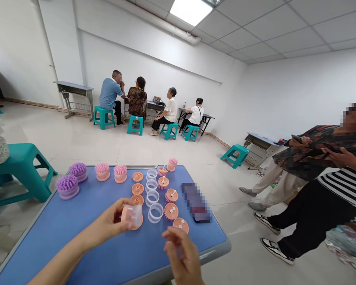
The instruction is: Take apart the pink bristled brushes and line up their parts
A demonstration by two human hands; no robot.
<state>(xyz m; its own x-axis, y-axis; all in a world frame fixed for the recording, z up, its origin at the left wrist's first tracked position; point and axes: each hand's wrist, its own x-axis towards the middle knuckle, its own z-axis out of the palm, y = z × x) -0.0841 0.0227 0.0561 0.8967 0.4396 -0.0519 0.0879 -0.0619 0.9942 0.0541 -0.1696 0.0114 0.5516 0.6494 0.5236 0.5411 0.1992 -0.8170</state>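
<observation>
My left hand (111, 221) is closed round a pink disc with a clear ring on it (132, 215), held just above the blue table (77, 233). My right hand (182, 253) hovers near the table's front edge, fingers loosely curled, nothing visible in them; a pink base (180, 225) lies just beyond it. Ahead run a column of pink discs (137, 183), a column of clear rings (152, 192) and a column of bristled pink pieces (167, 194). Finished brush heads, purple (67, 186) and pink (102, 171), line the far left.
A dark flat object (196, 202) lies at the table's right. Two people (320, 186) stand close on the right. A teal stool (20, 170) is at left. Several people sit on teal stools at desks by the far wall (154, 111).
</observation>
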